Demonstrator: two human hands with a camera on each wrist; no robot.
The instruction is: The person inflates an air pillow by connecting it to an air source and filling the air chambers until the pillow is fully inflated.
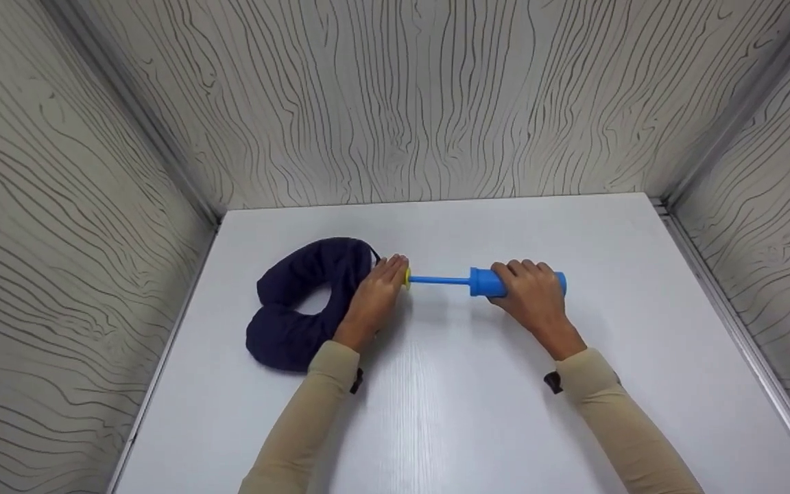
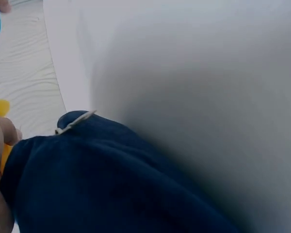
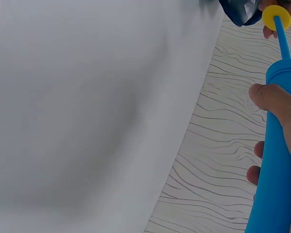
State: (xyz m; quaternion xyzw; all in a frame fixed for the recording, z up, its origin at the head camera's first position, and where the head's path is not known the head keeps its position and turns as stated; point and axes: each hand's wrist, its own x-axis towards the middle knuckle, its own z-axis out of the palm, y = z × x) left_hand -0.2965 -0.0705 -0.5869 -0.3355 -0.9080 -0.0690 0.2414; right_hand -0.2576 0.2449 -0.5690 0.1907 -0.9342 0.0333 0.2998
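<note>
A: Where's the hand pump [image 1: 483, 283]?

B: Held crosswise over the white table [image 1: 436, 418], to the right of the navy U-shaped neck pillow [image 1: 348, 274]. The right hand [image 1: 534, 295] grips its blue barrel, and the left hand [image 1: 376, 296] has its fingers round the yellow handle [image 1: 407, 278].

A: So neither hand is free?

B: Neither. The left one overlaps the pillow's curved edge in the head view; whether it touches the fabric, I can't tell.

A: How far along is the pumping?

B: Partway through a stroke, I'd judge. The blue rod [image 1: 439, 280] shows between handle and barrel, so the plunger is drawn out; sliding it back in is left to do.

A: And the pillow?

B: It lies on the table, looking plump, its two ends nearly meeting. I see no hose joining it to the pump, and I can't tell how many strokes are done or needed.
</note>
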